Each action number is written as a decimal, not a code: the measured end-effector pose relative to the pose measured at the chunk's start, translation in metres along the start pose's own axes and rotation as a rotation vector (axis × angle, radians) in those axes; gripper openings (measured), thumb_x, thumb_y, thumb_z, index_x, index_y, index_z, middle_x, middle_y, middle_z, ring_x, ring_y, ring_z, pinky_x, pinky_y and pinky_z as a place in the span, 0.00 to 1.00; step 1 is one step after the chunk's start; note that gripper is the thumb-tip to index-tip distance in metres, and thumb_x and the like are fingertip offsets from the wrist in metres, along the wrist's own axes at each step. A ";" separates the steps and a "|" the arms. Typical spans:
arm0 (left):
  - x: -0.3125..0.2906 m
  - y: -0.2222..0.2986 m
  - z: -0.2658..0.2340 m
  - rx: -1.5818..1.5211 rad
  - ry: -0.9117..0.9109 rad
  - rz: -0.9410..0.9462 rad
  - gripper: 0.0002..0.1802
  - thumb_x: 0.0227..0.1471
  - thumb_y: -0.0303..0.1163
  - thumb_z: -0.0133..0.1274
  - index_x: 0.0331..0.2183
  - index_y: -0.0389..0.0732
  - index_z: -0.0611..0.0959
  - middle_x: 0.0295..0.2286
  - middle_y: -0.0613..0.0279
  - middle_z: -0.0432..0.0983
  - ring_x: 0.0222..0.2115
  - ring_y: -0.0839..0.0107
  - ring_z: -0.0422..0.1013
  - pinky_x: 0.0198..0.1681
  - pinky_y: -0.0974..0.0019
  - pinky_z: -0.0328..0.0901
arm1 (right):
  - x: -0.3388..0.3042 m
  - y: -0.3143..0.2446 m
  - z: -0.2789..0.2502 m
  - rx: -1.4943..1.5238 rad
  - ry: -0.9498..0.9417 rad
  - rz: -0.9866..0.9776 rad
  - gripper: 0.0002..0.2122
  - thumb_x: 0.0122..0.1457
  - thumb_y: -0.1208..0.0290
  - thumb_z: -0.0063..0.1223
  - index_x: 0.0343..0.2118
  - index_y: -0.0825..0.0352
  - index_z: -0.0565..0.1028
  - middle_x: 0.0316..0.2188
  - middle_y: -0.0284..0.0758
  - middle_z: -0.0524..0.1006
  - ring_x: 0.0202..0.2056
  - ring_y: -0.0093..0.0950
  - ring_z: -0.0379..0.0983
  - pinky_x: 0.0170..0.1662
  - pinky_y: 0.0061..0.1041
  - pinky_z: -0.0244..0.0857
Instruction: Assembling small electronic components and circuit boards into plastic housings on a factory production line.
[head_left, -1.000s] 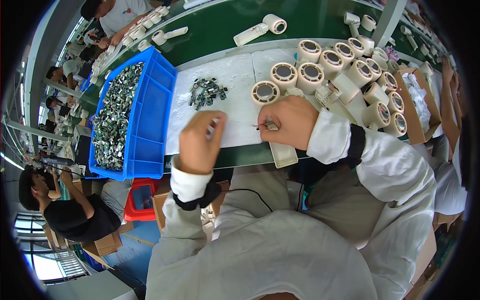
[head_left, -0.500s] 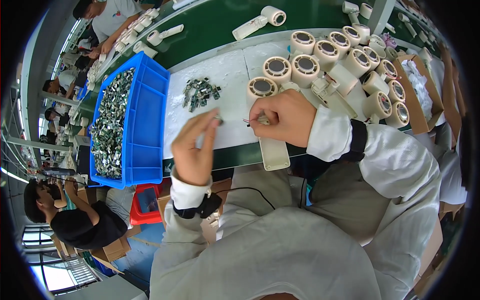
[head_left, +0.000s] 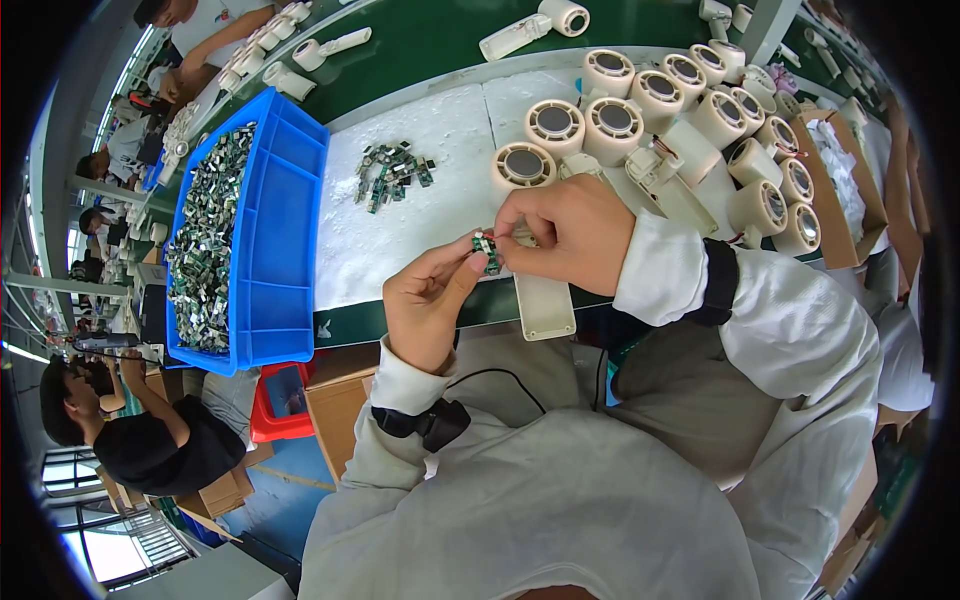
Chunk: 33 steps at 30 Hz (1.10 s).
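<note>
PCB point(head_left: 489, 257), in L hand point(head_left: 425, 305), R hand point(head_left: 575, 235) adj.

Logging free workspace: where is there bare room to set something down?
White sheet: one bare patch between the blue bin, circuit-board pile and left hand; another between that pile and the round fan heads. Green surface: bare between the fan behind the sheet and the one behind the bin. Crowded: the right side, where fan heads pack up to the cardboard box.
</note>
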<state>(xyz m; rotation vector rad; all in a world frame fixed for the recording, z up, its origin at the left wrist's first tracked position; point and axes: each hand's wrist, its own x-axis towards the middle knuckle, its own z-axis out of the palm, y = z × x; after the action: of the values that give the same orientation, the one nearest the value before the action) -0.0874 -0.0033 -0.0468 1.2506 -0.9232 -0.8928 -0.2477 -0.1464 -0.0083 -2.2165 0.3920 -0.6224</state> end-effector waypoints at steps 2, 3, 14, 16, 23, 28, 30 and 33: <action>-0.003 -0.006 0.003 -0.076 0.045 0.009 0.17 0.57 0.19 0.55 0.49 0.29 0.79 0.42 0.52 0.80 0.42 0.71 0.76 0.48 0.69 0.71 | 0.000 -0.002 0.000 0.001 0.010 0.027 0.07 0.53 0.67 0.61 0.31 0.64 0.79 0.10 0.32 0.67 0.13 0.26 0.66 0.20 0.27 0.56; -0.004 -0.008 0.004 -0.114 0.069 0.014 0.17 0.57 0.19 0.55 0.49 0.29 0.79 0.42 0.51 0.80 0.42 0.70 0.76 0.48 0.67 0.72 | 0.000 -0.004 0.001 0.003 0.013 0.040 0.06 0.53 0.67 0.61 0.31 0.64 0.79 0.10 0.31 0.67 0.13 0.26 0.66 0.20 0.27 0.56; -0.005 -0.014 0.004 -0.086 0.096 0.006 0.14 0.57 0.20 0.56 0.46 0.29 0.81 0.41 0.51 0.80 0.40 0.68 0.77 0.46 0.64 0.75 | -0.002 -0.003 0.002 0.000 -0.005 0.034 0.07 0.54 0.68 0.62 0.32 0.64 0.79 0.10 0.31 0.66 0.13 0.25 0.65 0.20 0.26 0.55; -0.005 -0.014 0.000 -0.085 0.081 0.010 0.14 0.57 0.20 0.56 0.46 0.29 0.81 0.41 0.51 0.80 0.40 0.68 0.77 0.45 0.63 0.75 | -0.002 -0.001 0.000 0.017 -0.008 0.032 0.07 0.54 0.68 0.62 0.33 0.64 0.79 0.10 0.30 0.66 0.13 0.25 0.64 0.20 0.27 0.54; -0.004 -0.014 -0.009 -0.249 -0.104 -0.039 0.12 0.57 0.19 0.54 0.44 0.32 0.82 0.41 0.47 0.80 0.39 0.63 0.78 0.43 0.61 0.77 | -0.006 0.005 -0.008 0.110 -0.149 -0.006 0.06 0.58 0.69 0.60 0.35 0.65 0.79 0.12 0.30 0.63 0.15 0.24 0.60 0.21 0.27 0.51; -0.005 -0.017 -0.011 -0.180 -0.149 -0.016 0.11 0.57 0.18 0.54 0.43 0.33 0.83 0.41 0.46 0.79 0.38 0.62 0.78 0.44 0.61 0.77 | -0.007 0.009 -0.009 0.100 -0.207 -0.011 0.06 0.59 0.69 0.59 0.35 0.65 0.79 0.12 0.31 0.63 0.15 0.24 0.60 0.21 0.28 0.52; -0.004 -0.016 -0.011 -0.187 -0.171 -0.013 0.11 0.57 0.18 0.54 0.43 0.33 0.83 0.41 0.46 0.79 0.39 0.63 0.78 0.44 0.61 0.77 | -0.007 0.009 -0.008 0.081 -0.193 -0.018 0.06 0.59 0.68 0.59 0.35 0.65 0.79 0.12 0.32 0.63 0.15 0.24 0.60 0.21 0.28 0.52; -0.003 -0.016 -0.011 -0.173 -0.172 0.008 0.10 0.57 0.18 0.54 0.43 0.32 0.82 0.41 0.46 0.79 0.39 0.63 0.77 0.44 0.61 0.77 | -0.006 0.008 -0.006 0.080 -0.175 -0.018 0.06 0.59 0.68 0.59 0.35 0.65 0.79 0.12 0.32 0.64 0.15 0.24 0.60 0.21 0.28 0.52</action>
<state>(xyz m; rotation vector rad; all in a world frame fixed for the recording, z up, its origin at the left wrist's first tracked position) -0.0791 0.0023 -0.0643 1.0336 -0.9637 -1.0639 -0.2567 -0.1525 -0.0122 -2.1796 0.2527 -0.4414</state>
